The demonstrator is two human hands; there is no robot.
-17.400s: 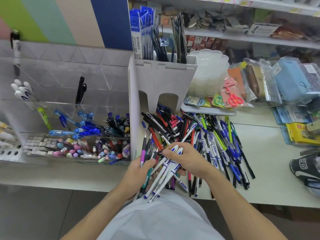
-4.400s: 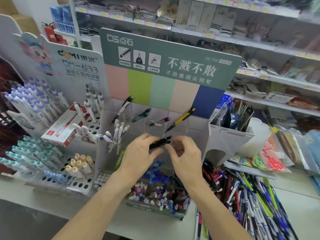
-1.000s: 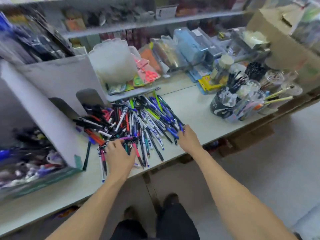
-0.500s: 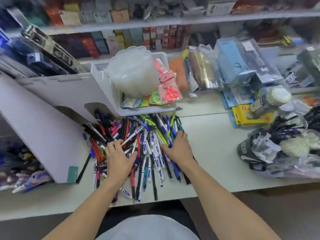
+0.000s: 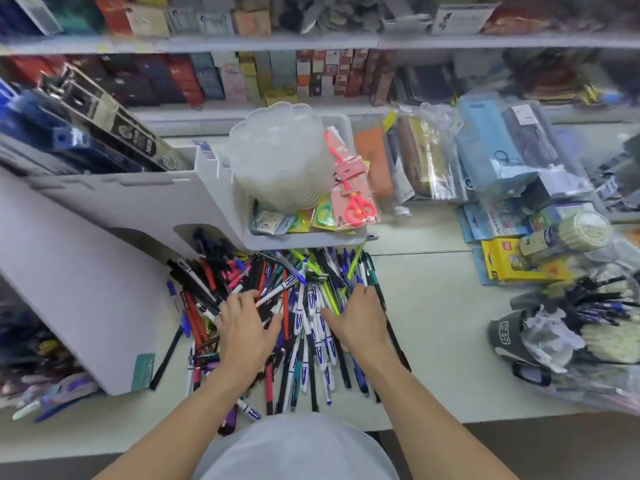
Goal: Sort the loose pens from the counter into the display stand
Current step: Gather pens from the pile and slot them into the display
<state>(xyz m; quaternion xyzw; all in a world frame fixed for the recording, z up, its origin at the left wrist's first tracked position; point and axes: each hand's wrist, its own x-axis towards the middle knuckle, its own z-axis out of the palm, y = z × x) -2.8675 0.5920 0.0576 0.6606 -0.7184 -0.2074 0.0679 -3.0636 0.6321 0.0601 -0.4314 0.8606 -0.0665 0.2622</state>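
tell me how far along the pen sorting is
Done: some pens already lie in the display stand at far left. In hand: both the left hand and right hand press flat on the pen pile, nothing gripped. Left: nearly everything, a big heap covers the counter.

Pretty bright, even light from overhead, kinda flat and a little washed out. The pale counter [image 5: 433, 306] shows only soft, short shadows under the pens [image 5: 304, 323] and both hands. Sharpest in the middle; the shelves [image 5: 311, 43] up top and the left and right edges are smeared with blur. Wide-angle lens bends the shelf lines noticeably.
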